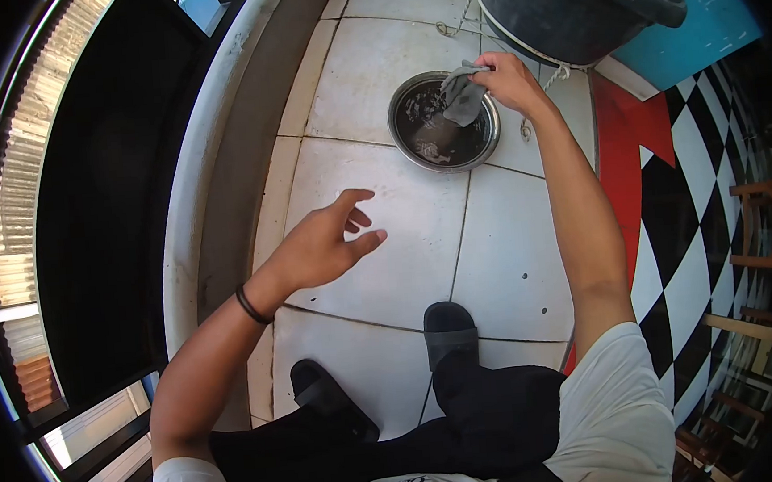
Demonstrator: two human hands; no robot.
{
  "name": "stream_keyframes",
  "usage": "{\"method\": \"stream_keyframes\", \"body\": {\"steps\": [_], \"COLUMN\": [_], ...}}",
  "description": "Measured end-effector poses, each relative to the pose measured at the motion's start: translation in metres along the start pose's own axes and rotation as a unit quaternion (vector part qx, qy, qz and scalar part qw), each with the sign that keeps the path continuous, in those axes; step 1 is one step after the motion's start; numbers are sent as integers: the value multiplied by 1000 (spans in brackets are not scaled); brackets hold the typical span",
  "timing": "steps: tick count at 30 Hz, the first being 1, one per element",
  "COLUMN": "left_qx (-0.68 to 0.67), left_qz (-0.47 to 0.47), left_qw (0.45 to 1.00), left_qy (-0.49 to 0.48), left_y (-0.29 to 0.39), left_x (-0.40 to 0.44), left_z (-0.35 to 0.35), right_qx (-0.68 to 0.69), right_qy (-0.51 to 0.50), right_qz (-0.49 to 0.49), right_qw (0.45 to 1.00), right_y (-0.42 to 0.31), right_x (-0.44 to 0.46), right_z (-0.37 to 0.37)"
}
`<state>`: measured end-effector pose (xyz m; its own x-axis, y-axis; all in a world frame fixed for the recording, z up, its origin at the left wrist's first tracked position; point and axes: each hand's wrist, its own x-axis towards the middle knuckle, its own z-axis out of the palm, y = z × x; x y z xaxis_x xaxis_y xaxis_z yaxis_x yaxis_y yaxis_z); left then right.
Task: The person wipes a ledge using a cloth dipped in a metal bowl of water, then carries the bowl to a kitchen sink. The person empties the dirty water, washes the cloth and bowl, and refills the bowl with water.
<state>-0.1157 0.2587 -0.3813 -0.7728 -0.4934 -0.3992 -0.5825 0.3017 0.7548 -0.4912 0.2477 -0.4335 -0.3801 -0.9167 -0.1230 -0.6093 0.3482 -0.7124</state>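
Note:
My right hand pinches a grey cloth by its upper end, over the right side of a round metal basin. Dark water with patches of foam fills the basin, and the cloth hangs down to the water; whether its lower end is under the surface I cannot tell. My left hand, with a black band on the wrist, hovers over the white floor tiles, below and left of the basin. Its fingers are apart and curved, with nothing between them.
A large dark tub with rope around it stands beyond the basin. A low concrete ledge runs along the left. Black-and-white checks and a red strip lie at right. My sandalled feet rest on the tiles.

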Motion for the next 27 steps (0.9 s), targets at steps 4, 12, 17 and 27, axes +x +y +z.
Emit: {"method": "stream_keyframes", "body": {"steps": [4, 12, 17, 27], "left_qx": [-112, -451, -506, 63], "left_qz": [51, 18, 34, 107], "left_qw": [980, 884, 849, 930], "left_qy": [154, 123, 145, 346], "left_y": [11, -2, 17, -9], "left_x": [135, 266, 269, 238], "left_z": [40, 88, 82, 109], "right_qx": [70, 345, 529, 533], "right_qy": [-5, 5, -18, -28], "right_qz": [-16, -11, 104, 202], "right_qw": [997, 939, 842, 821], "right_y": [-10, 8, 66, 60], "right_x": [-11, -21, -15, 18], "right_z": [-7, -4, 38, 100]}}
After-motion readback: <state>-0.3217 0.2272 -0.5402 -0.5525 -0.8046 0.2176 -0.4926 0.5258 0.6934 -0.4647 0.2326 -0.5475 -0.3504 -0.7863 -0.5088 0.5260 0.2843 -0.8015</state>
